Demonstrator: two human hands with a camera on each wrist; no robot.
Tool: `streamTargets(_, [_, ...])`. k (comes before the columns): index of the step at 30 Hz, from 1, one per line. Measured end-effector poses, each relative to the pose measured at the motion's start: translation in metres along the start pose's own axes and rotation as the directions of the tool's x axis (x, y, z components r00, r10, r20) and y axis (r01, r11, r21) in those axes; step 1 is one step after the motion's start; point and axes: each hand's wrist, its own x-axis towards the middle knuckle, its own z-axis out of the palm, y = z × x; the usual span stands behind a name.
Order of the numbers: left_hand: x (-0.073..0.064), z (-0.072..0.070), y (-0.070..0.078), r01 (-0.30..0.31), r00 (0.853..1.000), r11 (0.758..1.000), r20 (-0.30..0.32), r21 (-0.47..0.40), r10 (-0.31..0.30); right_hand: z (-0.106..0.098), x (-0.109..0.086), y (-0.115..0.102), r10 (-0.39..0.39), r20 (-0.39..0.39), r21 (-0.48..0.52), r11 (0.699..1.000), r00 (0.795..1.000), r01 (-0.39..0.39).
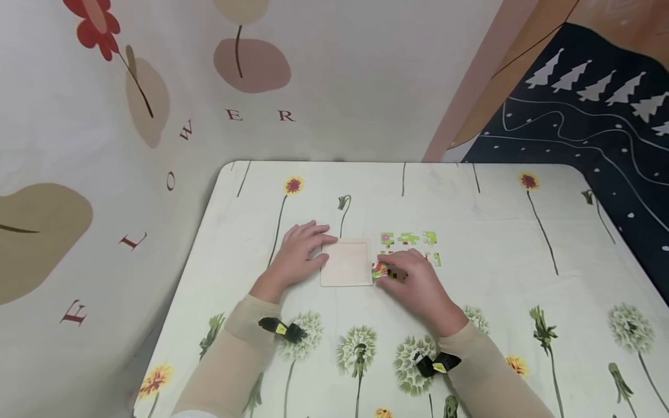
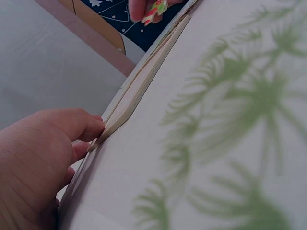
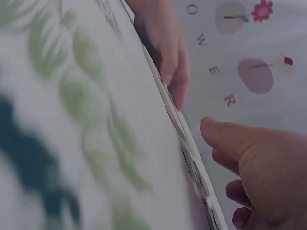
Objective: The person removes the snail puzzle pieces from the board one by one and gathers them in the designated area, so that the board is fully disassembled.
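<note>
A flat, pale wooden puzzle tray lies on the table with bare wood inside its rim. At its left side, my left hand holds the edge between thumb and index finger; the left wrist view shows the fingers at the tray's corner. Just off the right edge, my right hand pinches a red and green jigsaw piece, which also shows in the left wrist view. Several loose jigsaw pieces lie beyond the right hand, some partly covered by it. In the right wrist view the pinched piece is hidden.
A white cloth with printed flowers covers the table. Behind it rises a pale printed wall hanging, with a dark tree-patterned cloth at the right. A black strap sits on the left sleeve, another strap on the right.
</note>
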Motion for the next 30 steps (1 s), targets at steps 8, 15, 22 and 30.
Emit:
streamTargets(8, [-0.001,-0.001,-0.004,-0.003,1.0,1.0,-0.007,0.003,0.003,-0.032,-0.03,0.033,-0.044,-0.085,-0.07,0.997,0.995,0.038])
streamTargets(15, [-0.003,-0.002,-0.005,-0.004,1.0,1.0,-0.01,-0.005,0.004,-0.052,-0.055,0.05,-0.065,-0.143,-0.179,0.983,0.988,0.039])
streamTargets(22, [-0.005,-0.002,-0.005,0.008,1.0,1.0,-0.007,-0.011,-0.008,-0.058,-0.061,0.05,-0.045,-0.136,-0.195,0.981,0.99,0.018])
streamTargets(30, [-0.004,-0.001,-0.006,0.004,1.0,1.0,-0.004,-0.012,-0.004,-0.06,-0.063,0.052,-0.026,-0.139,-0.241,0.971,0.99,-0.009])
